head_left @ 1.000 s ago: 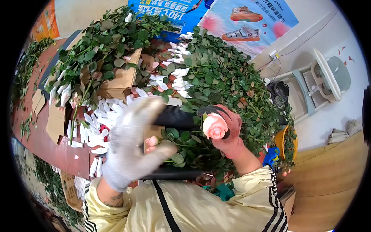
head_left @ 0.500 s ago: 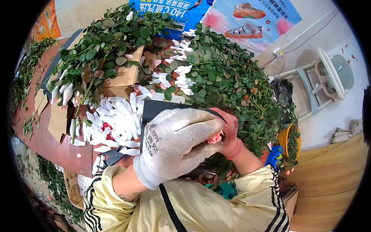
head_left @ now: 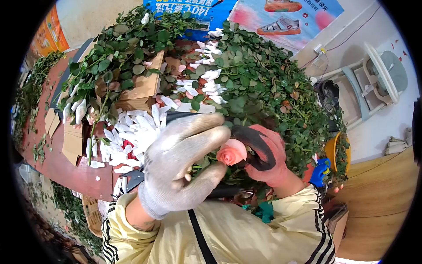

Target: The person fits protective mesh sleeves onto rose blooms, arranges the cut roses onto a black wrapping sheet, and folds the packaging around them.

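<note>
A pink rose (head_left: 231, 152) faces up between my two hands, its bloom in plain view. My right hand (head_left: 266, 152), in a red and black glove, is closed around the rose just below its head; the stem is mostly hidden. Left of the bloom is my left hand (head_left: 176, 163) in a worn grey-white glove, thumb and fingers apart, with nothing gripped. Its fingertips are close to the petals; whether they touch, I cannot tell. Behind that hand lies a heap of white foam net sleeves (head_left: 136, 127).
Leafy rose stems (head_left: 263, 83) fill the right of the table, with white-sleeved heads (head_left: 213, 83) along their left side. More stems (head_left: 127, 53) lie on cardboard sheets (head_left: 143, 86) at back left. A yellow bucket (head_left: 345, 154) and a pale high chair (head_left: 373, 83) stand to the right.
My left hand has opened and moved left off the rose, uncovering the bloom. My right hand has shifted slightly right and now shows fully, still around the rose.
</note>
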### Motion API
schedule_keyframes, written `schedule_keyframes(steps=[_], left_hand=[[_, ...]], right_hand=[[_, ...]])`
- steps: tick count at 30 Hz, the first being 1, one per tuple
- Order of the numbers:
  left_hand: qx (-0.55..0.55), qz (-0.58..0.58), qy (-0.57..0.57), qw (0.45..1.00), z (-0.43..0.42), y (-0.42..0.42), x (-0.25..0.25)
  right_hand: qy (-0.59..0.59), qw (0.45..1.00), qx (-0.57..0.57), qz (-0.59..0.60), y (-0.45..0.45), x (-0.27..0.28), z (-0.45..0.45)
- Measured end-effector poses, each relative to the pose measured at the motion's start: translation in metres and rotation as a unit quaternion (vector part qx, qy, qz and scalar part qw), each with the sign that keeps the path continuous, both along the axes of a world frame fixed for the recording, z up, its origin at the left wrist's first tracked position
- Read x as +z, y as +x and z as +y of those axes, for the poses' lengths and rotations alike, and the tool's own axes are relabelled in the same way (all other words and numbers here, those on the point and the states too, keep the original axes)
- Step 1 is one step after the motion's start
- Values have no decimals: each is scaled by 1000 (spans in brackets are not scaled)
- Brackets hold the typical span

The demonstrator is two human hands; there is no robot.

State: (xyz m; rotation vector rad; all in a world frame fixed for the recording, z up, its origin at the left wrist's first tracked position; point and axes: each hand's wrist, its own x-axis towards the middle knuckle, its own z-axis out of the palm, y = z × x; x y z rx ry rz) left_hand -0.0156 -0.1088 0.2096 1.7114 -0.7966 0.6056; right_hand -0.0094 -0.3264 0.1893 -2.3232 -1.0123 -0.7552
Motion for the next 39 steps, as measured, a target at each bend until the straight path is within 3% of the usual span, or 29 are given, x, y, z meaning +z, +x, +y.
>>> schedule_keyframes(steps=[10, 19, 27, 31, 33, 35, 37, 39], left_hand=[[62, -31, 73, 995, 7, -13, 9], [80, -35, 88, 992, 7, -14, 9], [124, -76, 143, 979, 6, -14, 9], [98, -68, 141, 983, 5, -12, 5], [118, -94, 71, 986, 7, -8, -2], [128, -76, 11, 989, 25, -8, 2], [148, 25, -48, 988, 23, -12, 5], [112, -26, 16, 993, 26, 6, -1]], right_hand=[[-7, 998, 51, -39, 2, 4, 4], [35, 997, 65, 7, 3, 5, 5], [-10, 997, 69, 33, 1, 10, 5], [-2, 996, 87, 3, 2, 1, 5], [5, 996, 76, -46, 0, 0, 4], [30, 998, 56, 29, 3, -4, -5], [5, 999, 29, 26, 0, 0, -7], [59, 997, 50, -7, 0, -5, -4]])
